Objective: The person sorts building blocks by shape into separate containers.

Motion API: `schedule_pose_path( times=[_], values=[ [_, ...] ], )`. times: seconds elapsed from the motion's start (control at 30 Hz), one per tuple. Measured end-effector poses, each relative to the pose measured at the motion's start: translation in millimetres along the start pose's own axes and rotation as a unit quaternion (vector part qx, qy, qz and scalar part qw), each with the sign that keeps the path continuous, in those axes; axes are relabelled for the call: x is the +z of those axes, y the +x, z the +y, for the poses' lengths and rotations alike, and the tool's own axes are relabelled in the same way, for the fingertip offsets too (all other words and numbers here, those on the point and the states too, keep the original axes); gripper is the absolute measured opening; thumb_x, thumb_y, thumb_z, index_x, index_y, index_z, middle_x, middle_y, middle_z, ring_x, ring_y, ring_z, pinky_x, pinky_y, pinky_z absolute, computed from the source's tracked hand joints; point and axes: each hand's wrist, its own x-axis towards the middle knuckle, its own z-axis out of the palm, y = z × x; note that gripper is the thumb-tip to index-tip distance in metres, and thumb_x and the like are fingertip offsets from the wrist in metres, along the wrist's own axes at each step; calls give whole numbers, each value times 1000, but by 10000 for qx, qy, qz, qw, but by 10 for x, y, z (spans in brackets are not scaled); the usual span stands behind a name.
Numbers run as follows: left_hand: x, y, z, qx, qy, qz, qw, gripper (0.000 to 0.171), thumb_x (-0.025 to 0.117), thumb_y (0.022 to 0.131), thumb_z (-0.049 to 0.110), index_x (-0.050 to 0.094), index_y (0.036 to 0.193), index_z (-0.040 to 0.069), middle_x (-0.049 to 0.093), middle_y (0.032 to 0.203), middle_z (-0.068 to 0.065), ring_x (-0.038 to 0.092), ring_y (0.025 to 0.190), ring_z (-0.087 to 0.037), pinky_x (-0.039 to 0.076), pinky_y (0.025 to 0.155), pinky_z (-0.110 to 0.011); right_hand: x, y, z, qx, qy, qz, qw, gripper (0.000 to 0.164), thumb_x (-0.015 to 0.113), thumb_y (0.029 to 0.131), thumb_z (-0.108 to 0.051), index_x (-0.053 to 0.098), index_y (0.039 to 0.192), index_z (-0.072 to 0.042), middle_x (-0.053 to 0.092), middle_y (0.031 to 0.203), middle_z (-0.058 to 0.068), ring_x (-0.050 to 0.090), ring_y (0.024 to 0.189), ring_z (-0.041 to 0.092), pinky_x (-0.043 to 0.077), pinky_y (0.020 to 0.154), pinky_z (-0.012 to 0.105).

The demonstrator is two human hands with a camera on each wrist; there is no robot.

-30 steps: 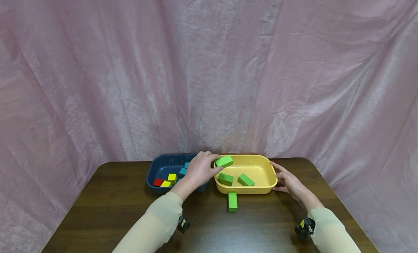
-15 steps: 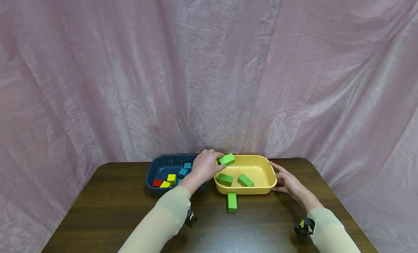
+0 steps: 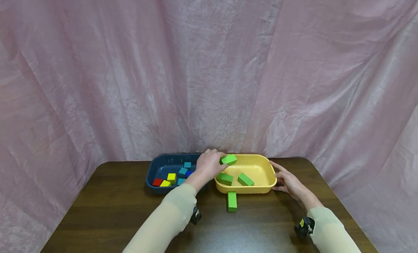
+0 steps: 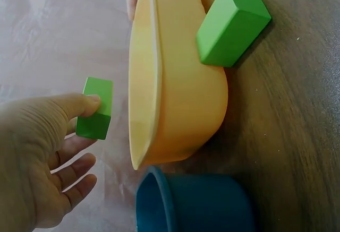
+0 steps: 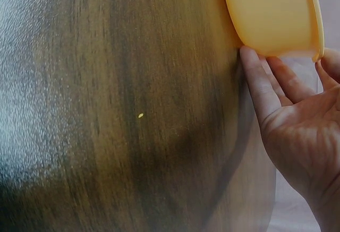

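Between thumb and fingers, my left hand point(image 3: 210, 164) pinches a green block point(image 4: 95, 107), held over the back left part of the yellow tub point(image 3: 249, 190). Its other fingers spread loosely below the block in the left wrist view. Two more green blocks, one at the left point(image 3: 225, 179) and one nearer the middle point(image 3: 245, 179), lie on the tub's floor. A further green block point(image 3: 232, 202) stands against the outside of its front wall. My right hand point(image 3: 291, 183) rests its extended fingertips against the tub's right end, with no block in it.
Left of the yellow tub stands a dark blue tub point(image 3: 163, 170), partly covered by my left hand and forearm. Inside it are a red block point(image 3: 157, 182), yellow blocks point(image 3: 171, 178) and several blue ones point(image 3: 183, 172). A pink curtain point(image 3: 209, 71) hangs behind the wooden table point(image 3: 107, 206).
My left hand has moved a little to the right with the green block, further over the yellow tub. More of the blue tub's blocks show. The right hand has stayed in place.
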Motion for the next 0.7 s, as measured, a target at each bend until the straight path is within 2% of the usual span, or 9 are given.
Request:
schedule_pose_path(
  times=[0.2,0.37,0.7],
  values=[
    [70,32,5,-52,149,-168,9997,46,74,93,43,69,135,25,67,116,0,57,107,-22,51,90,-39,18,1,3,45,24,11,10000,68,41,104,-9,15,166,-21,29,159,27,58,122,28,57,91,45],
    [117,37,-18,-56,243,-177,9995,45,73,93,44,70,134,24,67,114,1,57,106,-23,52,87,-39,12,-13,-3,15,-3,-38,10000,67,39,105,-9,13,166,-21,31,157,29,57,124,31,57,91,45],
    [165,43,-15,-144,142,-173,9996,45,74,92,44,72,131,22,67,109,0,57,103,-22,51,85,-39,-6,-12,-1,-3,-11,-58,10000,67,38,106,-10,12,167,-22,29,158,29,57,124,30,57,92,45]
  ],
)
